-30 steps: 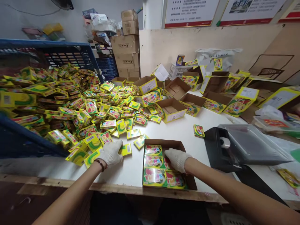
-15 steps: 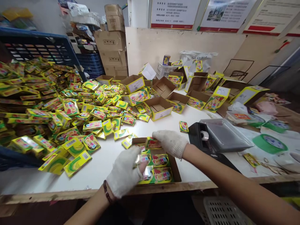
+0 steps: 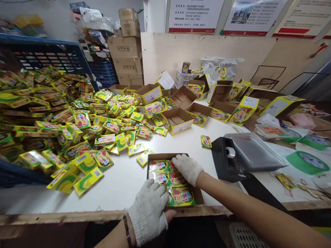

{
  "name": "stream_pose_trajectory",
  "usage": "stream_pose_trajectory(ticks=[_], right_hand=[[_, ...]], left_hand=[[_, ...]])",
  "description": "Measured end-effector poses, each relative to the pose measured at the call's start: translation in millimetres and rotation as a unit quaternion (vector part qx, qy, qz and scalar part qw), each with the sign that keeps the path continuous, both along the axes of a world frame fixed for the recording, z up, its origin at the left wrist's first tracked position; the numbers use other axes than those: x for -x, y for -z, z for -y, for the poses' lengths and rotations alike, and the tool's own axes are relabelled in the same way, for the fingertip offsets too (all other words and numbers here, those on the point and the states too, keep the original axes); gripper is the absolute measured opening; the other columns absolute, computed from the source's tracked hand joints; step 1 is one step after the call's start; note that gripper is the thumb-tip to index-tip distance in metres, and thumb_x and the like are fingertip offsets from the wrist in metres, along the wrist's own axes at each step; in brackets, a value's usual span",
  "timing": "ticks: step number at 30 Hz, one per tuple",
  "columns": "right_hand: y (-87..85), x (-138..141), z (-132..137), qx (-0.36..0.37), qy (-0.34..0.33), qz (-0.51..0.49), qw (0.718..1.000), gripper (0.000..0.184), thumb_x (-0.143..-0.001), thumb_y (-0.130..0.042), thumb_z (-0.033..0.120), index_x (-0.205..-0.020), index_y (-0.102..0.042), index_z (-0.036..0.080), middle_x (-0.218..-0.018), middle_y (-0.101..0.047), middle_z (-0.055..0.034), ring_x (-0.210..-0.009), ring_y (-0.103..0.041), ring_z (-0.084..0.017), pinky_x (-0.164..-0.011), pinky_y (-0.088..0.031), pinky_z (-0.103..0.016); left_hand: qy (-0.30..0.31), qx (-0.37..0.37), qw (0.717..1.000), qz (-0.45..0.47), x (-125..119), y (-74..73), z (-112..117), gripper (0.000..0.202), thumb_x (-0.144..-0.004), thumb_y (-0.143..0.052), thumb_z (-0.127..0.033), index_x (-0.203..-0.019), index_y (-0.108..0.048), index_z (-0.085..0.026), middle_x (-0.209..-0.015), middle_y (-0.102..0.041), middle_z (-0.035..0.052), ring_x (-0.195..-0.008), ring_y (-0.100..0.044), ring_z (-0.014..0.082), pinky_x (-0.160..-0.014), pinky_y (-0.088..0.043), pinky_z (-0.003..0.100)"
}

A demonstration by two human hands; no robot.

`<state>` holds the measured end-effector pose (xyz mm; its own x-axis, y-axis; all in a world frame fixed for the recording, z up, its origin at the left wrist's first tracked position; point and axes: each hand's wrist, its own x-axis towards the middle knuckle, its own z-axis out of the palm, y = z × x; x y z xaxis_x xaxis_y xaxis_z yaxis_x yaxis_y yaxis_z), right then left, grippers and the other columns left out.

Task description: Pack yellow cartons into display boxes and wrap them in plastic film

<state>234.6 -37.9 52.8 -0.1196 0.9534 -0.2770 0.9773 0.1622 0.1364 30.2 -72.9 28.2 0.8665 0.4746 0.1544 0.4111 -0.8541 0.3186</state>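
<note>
A shallow open cardboard box (image 3: 199,197) lies at the table's front edge, holding several small yellow-green candy boxes (image 3: 181,196) laid flat in rows. My left hand (image 3: 150,210), in a white knitted glove with bare fingertips, rests over the box's near left corner, fingers stretched across the candy boxes there. Farther back, my right hand (image 3: 188,168), gloved the same way, lies on the candy boxes at the far right side, its fingers extended. Part of the contents is hidden beneath both hands.
A large heap of candy boxes (image 3: 85,119) spills from a blue crate (image 3: 51,57) on the left. Open display cartons (image 3: 178,120) stand at the back. To the right are a black tape dispenser (image 3: 224,158), a clear plastic tray (image 3: 256,151) and green tape rolls (image 3: 307,162).
My left hand has moved down toward the front edge, uncovering the box's left side. My right hand has shifted slightly down onto the candy boxes. The view has moved a little.
</note>
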Motion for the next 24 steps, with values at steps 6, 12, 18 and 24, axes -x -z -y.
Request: stream_pose_trajectory(ticks=[6,12,18,24], right_hand=[[15.1,17.8,6.4,0.0,0.044,0.014,0.999,0.038,-0.088,-0.043,0.003,-0.123,-0.057,0.004,-0.111,-0.063,-0.0251,-0.101,-0.062,-0.032,-0.076,-0.058,-0.043],[22.3,31.8,8.8,-0.003,0.089,0.025,0.996,0.051,-0.087,-0.043,0.002,-0.138,-0.046,0.007,-0.118,-0.057,-0.0273,-0.106,-0.06,-0.033,-0.071,-0.058,-0.043],[28.5,34.4,12.5,0.007,0.101,0.006,0.995,0.045,-0.085,-0.042,-0.001,-0.127,-0.055,0.009,-0.126,-0.051,-0.026,-0.106,-0.06,-0.034,-0.073,-0.057,-0.046],[21.7,17.4,3.4,0.07,0.081,-0.066,0.992,0.049,-0.075,-0.064,0.004,-0.122,-0.059,0.013,-0.122,-0.057,-0.0205,-0.101,-0.065,-0.033,-0.076,-0.057,-0.042]], left_hand=[[-0.199,0.02,0.978,0.056,8.7,-11.8,-63.3,0.024,-0.096,-0.038,-0.031,-0.086,-0.057,-0.02,-0.089,-0.057,0.0047,-0.087,-0.054,0.0189,-0.08,-0.043,0.032],[-0.327,0.058,0.943,-0.002,4.0,20.8,-127.8,0.021,-0.073,-0.059,-0.015,-0.094,-0.061,-0.02,-0.098,-0.053,0.0063,-0.087,-0.055,0.0212,-0.076,-0.044,0.032],[-0.35,0.121,0.924,0.091,16.4,40.5,-117.9,0.018,-0.078,-0.058,-0.028,-0.093,-0.062,-0.02,-0.104,-0.054,0.0082,-0.097,-0.055,0.0246,-0.087,-0.046,0.039],[-0.373,0.243,0.855,0.267,41.9,22.7,-95.0,0.052,-0.092,-0.031,-0.055,-0.118,-0.054,-0.017,-0.115,-0.063,0.0119,-0.103,-0.061,0.0241,-0.087,-0.052,0.039]])
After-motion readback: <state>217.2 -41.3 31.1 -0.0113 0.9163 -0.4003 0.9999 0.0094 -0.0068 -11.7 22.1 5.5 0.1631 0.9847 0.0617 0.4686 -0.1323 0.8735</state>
